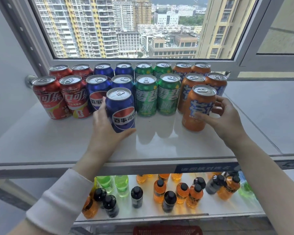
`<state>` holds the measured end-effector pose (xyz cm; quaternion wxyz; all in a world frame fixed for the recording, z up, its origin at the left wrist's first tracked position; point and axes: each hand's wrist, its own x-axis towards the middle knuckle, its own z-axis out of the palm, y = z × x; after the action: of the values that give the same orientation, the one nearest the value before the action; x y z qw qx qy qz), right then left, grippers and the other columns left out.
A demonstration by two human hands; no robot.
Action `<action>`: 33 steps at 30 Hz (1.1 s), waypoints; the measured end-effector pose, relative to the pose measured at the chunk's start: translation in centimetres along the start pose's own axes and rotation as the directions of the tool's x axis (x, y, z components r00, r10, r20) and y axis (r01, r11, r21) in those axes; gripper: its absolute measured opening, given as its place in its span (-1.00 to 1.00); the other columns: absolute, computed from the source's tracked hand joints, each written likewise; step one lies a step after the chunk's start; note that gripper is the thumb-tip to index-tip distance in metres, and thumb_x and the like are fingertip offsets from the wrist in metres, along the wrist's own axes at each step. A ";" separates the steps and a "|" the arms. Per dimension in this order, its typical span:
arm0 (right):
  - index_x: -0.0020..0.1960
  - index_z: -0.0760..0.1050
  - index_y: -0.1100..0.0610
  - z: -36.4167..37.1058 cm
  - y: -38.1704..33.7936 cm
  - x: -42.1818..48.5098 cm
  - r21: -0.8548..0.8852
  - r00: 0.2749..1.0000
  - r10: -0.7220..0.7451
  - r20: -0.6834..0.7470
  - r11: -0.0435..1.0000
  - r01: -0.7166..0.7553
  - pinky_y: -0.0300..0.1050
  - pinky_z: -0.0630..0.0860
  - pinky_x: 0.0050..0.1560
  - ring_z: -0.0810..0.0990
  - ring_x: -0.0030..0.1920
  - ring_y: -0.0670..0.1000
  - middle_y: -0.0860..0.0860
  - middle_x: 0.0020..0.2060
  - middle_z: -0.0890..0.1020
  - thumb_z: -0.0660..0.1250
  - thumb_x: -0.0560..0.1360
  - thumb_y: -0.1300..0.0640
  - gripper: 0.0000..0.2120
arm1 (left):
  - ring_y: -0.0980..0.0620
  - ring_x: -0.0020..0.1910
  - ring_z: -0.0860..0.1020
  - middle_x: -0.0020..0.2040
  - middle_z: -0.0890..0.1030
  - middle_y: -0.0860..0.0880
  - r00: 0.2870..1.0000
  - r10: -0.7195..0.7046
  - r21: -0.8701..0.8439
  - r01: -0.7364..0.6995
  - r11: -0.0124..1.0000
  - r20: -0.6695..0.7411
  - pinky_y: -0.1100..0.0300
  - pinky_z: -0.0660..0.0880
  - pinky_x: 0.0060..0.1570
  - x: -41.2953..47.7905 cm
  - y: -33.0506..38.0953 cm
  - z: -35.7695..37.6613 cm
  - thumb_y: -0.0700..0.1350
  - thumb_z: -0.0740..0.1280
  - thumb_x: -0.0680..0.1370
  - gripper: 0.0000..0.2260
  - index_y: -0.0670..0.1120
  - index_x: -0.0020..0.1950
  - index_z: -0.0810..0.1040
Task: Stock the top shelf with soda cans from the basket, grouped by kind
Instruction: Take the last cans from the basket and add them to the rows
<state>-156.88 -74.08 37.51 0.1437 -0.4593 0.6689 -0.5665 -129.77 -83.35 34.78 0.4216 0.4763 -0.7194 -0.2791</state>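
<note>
Where the top shelf meets its front rail, the left hand grips an upright blue can and the right hand grips an upright orange can (both in front of their own colours). Behind stand red, blue, green and orange rows; bottles crowd the lower shelf.

A wide window in a pale grey frame fills the back, looking out in daylight on tall apartment blocks, lower buildings and a strip of green trees. A plain grey wall stands to the left, with a round metal knob low on it; a second pane at the right shows a beige outer wall
</note>
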 end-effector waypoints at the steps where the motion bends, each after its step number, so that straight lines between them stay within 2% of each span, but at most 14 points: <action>1: 0.31 0.34 0.16 0.0 0.0 0.0 -0.003 1.000 0.000 -0.003 1.000 0.000 -0.16 0.43 0.04 0.47 0.07 -0.05 -0.03 0.09 0.49 0.52 0.30 0.19 -0.36 | -0.01 0.33 0.33 0.33 0.30 -0.10 0.999 0.008 0.006 -0.008 1.000 -0.031 0.21 0.29 0.30 0.1 0.1 0.2 -0.16 0.57 0.26 -0.10 -0.09 0.48 0.14; 3: 0.31 0.34 0.16 0.0 -0.1 0.1 -0.013 1.000 -0.002 -0.006 1.000 0.002 -0.15 0.44 0.04 0.47 0.07 -0.04 -0.03 0.10 0.49 0.52 0.30 0.19 -0.35 | 0.05 0.26 0.39 0.32 0.35 -0.08 0.999 0.011 -0.025 -0.012 1.000 -0.044 0.26 0.34 0.20 0.4 0.3 0.1 -0.22 0.54 0.28 -0.17 -0.09 0.45 0.19; 6: 0.32 0.34 0.16 0.0 -0.1 0.1 -0.029 1.000 -0.005 -0.004 1.000 0.005 -0.13 0.45 0.07 0.47 0.08 -0.03 -0.01 0.12 0.49 0.52 0.29 0.17 -0.34 | 0.14 0.16 0.42 0.28 0.42 -0.05 1.000 0.028 -0.087 -0.028 0.996 0.004 0.17 0.47 0.16 0.8 0.3 -0.3 -0.26 0.53 0.30 -0.24 -0.09 0.40 0.24; 7: 0.32 0.33 0.16 0.0 -0.1 0.1 -0.032 1.000 -0.001 -0.004 1.000 0.000 -0.12 0.45 0.09 0.47 0.10 -0.03 0.00 0.14 0.49 0.52 0.29 0.17 -0.34 | 0.16 0.13 0.43 0.25 0.44 -0.03 0.999 0.027 -0.105 -0.025 0.994 0.016 0.20 0.49 0.14 1.0 0.3 -0.4 -0.28 0.52 0.30 -0.27 -0.09 0.38 0.26; 10: 0.31 0.34 0.16 -0.1 -0.1 0.2 -0.027 1.000 0.011 -0.004 1.000 -0.011 -0.05 0.47 0.14 0.48 0.14 0.00 0.02 0.18 0.50 0.53 0.28 0.17 -0.33 | 0.20 0.08 0.43 0.19 0.45 0.02 0.999 0.025 -0.106 -0.022 0.994 0.027 0.51 0.45 -0.04 1.3 0.4 -0.4 -0.29 0.51 0.31 -0.30 -0.10 0.36 0.28; 12: 0.31 0.34 0.16 -0.1 -0.2 0.2 -0.029 1.000 0.014 0.002 0.999 -0.014 -0.05 0.48 0.15 0.48 0.14 0.01 0.03 0.18 0.51 0.53 0.28 0.17 -0.33 | 0.21 0.09 0.42 0.18 0.44 0.05 1.000 0.024 -0.088 -0.023 0.996 0.017 0.53 0.41 -0.08 1.3 0.4 -0.3 -0.27 0.52 0.31 -0.29 -0.08 0.37 0.27; 15: 0.32 0.33 0.16 -0.2 -0.2 0.2 -0.039 1.000 0.012 0.011 0.999 -0.011 -0.07 0.47 0.13 0.48 0.13 -0.01 -0.01 0.15 0.50 0.53 0.28 0.16 -0.33 | 0.22 0.10 0.41 0.22 0.43 0.04 1.000 0.015 -0.097 -0.014 0.995 0.009 0.49 0.42 -0.03 1.3 0.2 -0.1 -0.27 0.51 0.32 -0.28 -0.07 0.39 0.25; 19: 0.32 0.32 0.15 -0.1 -0.2 0.2 -0.042 1.000 0.011 0.016 0.999 -0.010 -0.11 0.46 0.12 0.47 0.13 -0.03 -0.04 0.12 0.48 0.52 0.30 0.16 -0.34 | 0.19 0.15 0.40 0.29 0.43 -0.05 1.000 0.028 -0.098 -0.026 0.995 0.013 0.25 0.42 0.16 1.1 0.2 0.1 -0.27 0.50 0.33 -0.27 -0.08 0.41 0.23; 25: 0.34 0.29 0.17 0.2 -0.1 -0.1 -0.041 1.000 0.009 0.019 0.999 -0.008 -0.17 0.44 0.10 0.45 0.12 -0.06 -0.04 0.11 0.47 0.50 0.33 0.17 -0.35 | 0.03 0.34 0.37 0.37 0.36 -0.08 0.999 0.016 -0.084 -0.013 0.996 0.033 -0.01 0.39 0.31 1.3 -0.7 0.6 -0.20 0.50 0.35 -0.18 -0.08 0.49 0.10; 30: 0.34 0.29 0.20 0.2 -0.4 -0.3 -0.041 0.999 0.020 0.025 0.999 -0.019 -0.24 0.45 0.05 0.46 0.10 -0.07 -0.01 0.11 0.48 0.49 0.34 0.18 -0.36 | -0.02 0.37 0.35 0.40 0.33 -0.09 0.999 0.019 -0.080 -0.016 0.997 0.035 -0.02 0.35 0.34 1.0 -0.5 0.6 -0.20 0.49 0.36 -0.15 -0.09 0.50 0.05; 33: 0.38 0.25 0.19 0.4 -0.5 -0.6 -0.029 0.998 0.054 0.034 0.998 -0.053 -0.18 0.47 0.14 0.47 0.16 -0.02 0.05 0.18 0.47 0.49 0.36 0.17 -0.32 | -0.03 0.42 0.28 0.46 0.26 -0.12 0.999 0.021 -0.058 -0.019 0.998 0.038 0.01 0.29 0.38 0.5 -0.4 0.4 -0.14 0.50 0.36 -0.10 -0.12 0.52 -0.02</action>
<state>-156.10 -73.82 37.62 0.1641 -0.4532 0.6861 -0.5450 -130.10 -83.98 34.46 0.4240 0.4514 -0.7237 -0.3045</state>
